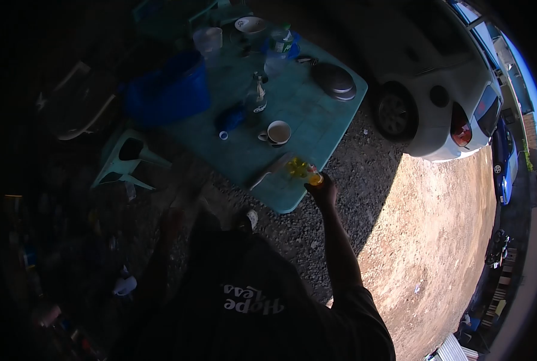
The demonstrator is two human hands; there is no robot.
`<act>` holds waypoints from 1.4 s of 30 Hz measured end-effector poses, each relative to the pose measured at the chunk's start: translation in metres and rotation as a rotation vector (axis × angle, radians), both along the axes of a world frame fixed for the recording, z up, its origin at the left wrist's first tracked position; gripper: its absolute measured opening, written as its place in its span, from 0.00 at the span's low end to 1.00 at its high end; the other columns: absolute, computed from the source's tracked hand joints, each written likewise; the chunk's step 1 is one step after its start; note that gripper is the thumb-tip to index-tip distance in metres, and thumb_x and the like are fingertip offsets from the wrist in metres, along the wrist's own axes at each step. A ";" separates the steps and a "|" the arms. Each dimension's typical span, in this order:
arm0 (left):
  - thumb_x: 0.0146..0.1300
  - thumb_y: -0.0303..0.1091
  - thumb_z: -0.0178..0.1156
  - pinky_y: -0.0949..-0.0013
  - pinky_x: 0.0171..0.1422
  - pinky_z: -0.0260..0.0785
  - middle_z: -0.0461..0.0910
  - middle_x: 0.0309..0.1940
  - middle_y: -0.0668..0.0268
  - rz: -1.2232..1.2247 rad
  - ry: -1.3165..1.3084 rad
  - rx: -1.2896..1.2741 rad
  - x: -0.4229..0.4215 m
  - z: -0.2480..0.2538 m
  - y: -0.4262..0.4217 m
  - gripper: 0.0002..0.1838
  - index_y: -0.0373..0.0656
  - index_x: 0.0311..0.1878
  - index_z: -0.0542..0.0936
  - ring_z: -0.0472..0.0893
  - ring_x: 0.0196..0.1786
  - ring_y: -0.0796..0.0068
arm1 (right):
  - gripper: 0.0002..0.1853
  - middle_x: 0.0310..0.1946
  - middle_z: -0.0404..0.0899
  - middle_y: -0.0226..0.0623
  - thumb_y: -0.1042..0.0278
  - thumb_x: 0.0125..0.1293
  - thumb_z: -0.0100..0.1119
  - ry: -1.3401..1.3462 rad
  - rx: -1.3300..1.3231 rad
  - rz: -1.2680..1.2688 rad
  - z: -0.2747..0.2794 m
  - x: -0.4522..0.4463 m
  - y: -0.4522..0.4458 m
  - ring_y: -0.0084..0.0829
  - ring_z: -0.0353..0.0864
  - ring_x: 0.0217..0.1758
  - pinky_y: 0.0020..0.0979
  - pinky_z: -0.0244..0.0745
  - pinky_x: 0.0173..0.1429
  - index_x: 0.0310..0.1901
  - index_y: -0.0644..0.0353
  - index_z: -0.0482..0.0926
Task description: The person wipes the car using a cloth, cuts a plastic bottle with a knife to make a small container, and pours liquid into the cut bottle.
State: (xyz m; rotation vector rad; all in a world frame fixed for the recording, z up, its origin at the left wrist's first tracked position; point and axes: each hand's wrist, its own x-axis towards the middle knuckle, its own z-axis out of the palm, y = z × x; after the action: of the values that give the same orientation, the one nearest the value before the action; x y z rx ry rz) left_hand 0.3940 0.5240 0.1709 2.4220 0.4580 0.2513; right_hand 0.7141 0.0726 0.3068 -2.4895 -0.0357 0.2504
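Observation:
My right hand (322, 189) is at the near right corner of the green plastic table (244, 157), its fingers closed round a small clear container with orange in it (315, 178). Right beside that container lies a shiny yellow see-through thing (297, 167), its kind unclear. A pale, crumpled strip (268, 172), perhaps a plastic bag, stretches left from it. Beyond stands a white mug (278, 133) with a dark rim. My left hand (171, 220) hangs low at the left, dark and blurred; its fingers cannot be made out.
On the table are a glass bottle (259, 99), a dark blue bottle with white cap (231, 117), a plastic bottle (279, 45), a metal lidded pan (333, 80) and a bowl (250, 24). A blue tub (171, 90), a green stool (127, 157) and a parked car (437, 90) surround it.

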 end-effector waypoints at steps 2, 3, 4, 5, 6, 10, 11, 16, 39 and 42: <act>0.62 0.32 0.63 0.64 0.46 0.75 0.83 0.36 0.61 0.114 0.067 -0.357 0.050 0.078 -0.038 0.14 0.38 0.50 0.81 0.82 0.40 0.67 | 0.32 0.42 0.83 0.45 0.60 0.42 0.78 -0.078 0.075 0.020 0.004 -0.014 0.013 0.45 0.84 0.48 0.40 0.78 0.52 0.51 0.58 0.78; 0.61 0.31 0.64 0.67 0.47 0.75 0.83 0.37 0.63 0.220 0.133 -0.719 0.069 0.110 -0.054 0.15 0.37 0.50 0.81 0.82 0.41 0.70 | 0.33 0.43 0.83 0.45 0.61 0.41 0.78 -0.157 0.145 0.030 0.006 -0.026 0.020 0.45 0.84 0.48 0.40 0.79 0.52 0.52 0.59 0.78; 0.61 0.30 0.64 0.67 0.48 0.75 0.82 0.39 0.64 0.162 0.154 -0.756 0.084 0.137 -0.065 0.15 0.38 0.51 0.81 0.82 0.43 0.72 | 0.33 0.45 0.82 0.46 0.62 0.42 0.78 -0.165 0.205 0.072 0.013 -0.038 0.031 0.45 0.83 0.48 0.41 0.78 0.52 0.52 0.59 0.77; 0.61 0.29 0.63 0.68 0.49 0.75 0.82 0.41 0.65 0.103 0.174 -0.793 0.095 0.161 -0.075 0.15 0.39 0.51 0.81 0.81 0.45 0.73 | 0.32 0.45 0.82 0.46 0.63 0.44 0.77 -0.178 0.298 0.147 0.034 -0.056 0.050 0.45 0.83 0.49 0.40 0.78 0.53 0.53 0.61 0.76; 0.61 0.29 0.63 0.68 0.49 0.75 0.82 0.41 0.65 0.099 0.171 -0.792 0.105 0.191 -0.089 0.15 0.39 0.51 0.81 0.81 0.45 0.73 | 0.31 0.47 0.80 0.44 0.65 0.47 0.76 -0.142 0.369 0.189 0.036 -0.074 0.065 0.43 0.82 0.50 0.38 0.78 0.53 0.54 0.62 0.74; 0.59 0.25 0.63 0.70 0.50 0.76 0.80 0.41 0.64 -0.050 -0.038 -0.683 0.103 0.262 -0.105 0.16 0.38 0.52 0.80 0.80 0.49 0.73 | 0.29 0.48 0.78 0.46 0.69 0.54 0.72 -0.048 0.608 0.517 0.046 -0.130 0.144 0.43 0.81 0.50 0.37 0.78 0.52 0.57 0.64 0.72; 0.58 0.23 0.64 0.70 0.50 0.76 0.80 0.41 0.64 -0.109 -0.137 -0.611 0.095 0.266 -0.100 0.16 0.38 0.52 0.80 0.79 0.50 0.72 | 0.29 0.48 0.78 0.47 0.70 0.52 0.73 0.084 0.633 0.532 0.065 -0.145 0.167 0.45 0.81 0.50 0.39 0.78 0.52 0.56 0.64 0.72; 0.57 0.30 0.69 0.65 0.43 0.76 0.79 0.36 0.59 0.038 -0.303 -0.171 0.007 0.303 -0.034 0.12 0.37 0.43 0.82 0.82 0.39 0.65 | 0.29 0.46 0.79 0.50 0.63 0.48 0.72 0.030 0.425 0.813 0.100 -0.200 0.270 0.49 0.81 0.48 0.44 0.78 0.50 0.53 0.63 0.75; 0.70 0.42 0.58 0.69 0.50 0.76 0.77 0.38 0.64 0.637 -1.103 -0.686 -0.328 0.509 0.250 0.17 0.36 0.50 0.76 0.80 0.42 0.75 | 0.23 0.39 0.79 0.40 0.62 0.61 0.66 1.572 1.023 1.775 0.284 -0.508 0.721 0.33 0.82 0.40 0.35 0.79 0.46 0.53 0.62 0.70; 0.70 0.45 0.59 0.75 0.38 0.73 0.77 0.30 0.66 0.745 -0.960 -0.432 -0.321 0.515 0.307 0.17 0.38 0.42 0.78 0.78 0.33 0.80 | 0.28 0.41 0.79 0.41 0.57 0.60 0.67 1.524 0.970 1.910 0.290 -0.511 0.782 0.34 0.83 0.43 0.36 0.80 0.49 0.56 0.62 0.68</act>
State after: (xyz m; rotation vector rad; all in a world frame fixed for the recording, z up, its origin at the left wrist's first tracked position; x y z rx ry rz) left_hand 0.0728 0.8311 0.6859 1.3819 0.8102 1.3789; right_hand 0.2035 0.8541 0.5971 -0.1666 -1.3549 1.9868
